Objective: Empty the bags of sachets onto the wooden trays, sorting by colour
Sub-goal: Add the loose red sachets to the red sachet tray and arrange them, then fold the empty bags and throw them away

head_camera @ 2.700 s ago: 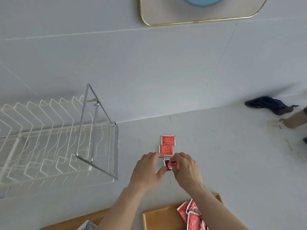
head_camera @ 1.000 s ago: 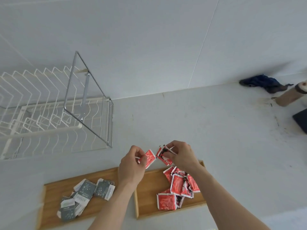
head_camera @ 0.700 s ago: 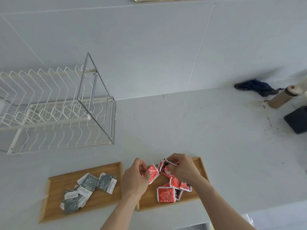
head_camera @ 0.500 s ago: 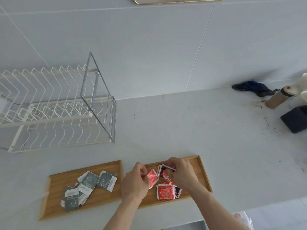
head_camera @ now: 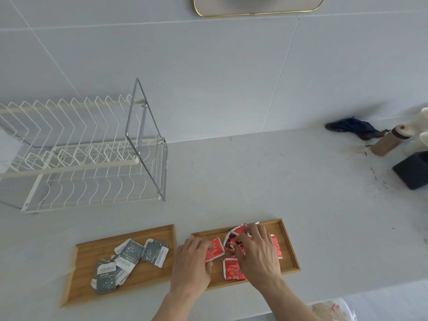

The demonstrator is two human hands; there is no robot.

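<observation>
Two wooden trays lie side by side near the counter's front edge. The left tray point(head_camera: 83, 274) holds several grey sachets point(head_camera: 129, 258). The right tray point(head_camera: 287, 246) holds several red sachets point(head_camera: 232, 269). My left hand point(head_camera: 192, 262) rests low over the right tray's left end, pinching one red sachet point(head_camera: 215, 249) by its edge. My right hand point(head_camera: 257, 251) lies over the red pile with its fingers closed on a few red sachets point(head_camera: 234, 237), hiding part of the pile.
A white wire dish rack point(head_camera: 76, 154) stands at the back left. At the far right are a dark cloth point(head_camera: 354, 128), a tan bottle point(head_camera: 389, 141) and a black box point(head_camera: 412, 170). A clear bag point(head_camera: 331, 309) shows below the counter's front edge.
Both hands picked red sachets off the bare counter, carried them toward me and lowered them onto the right tray. The view tilted down, bringing both trays into sight.
</observation>
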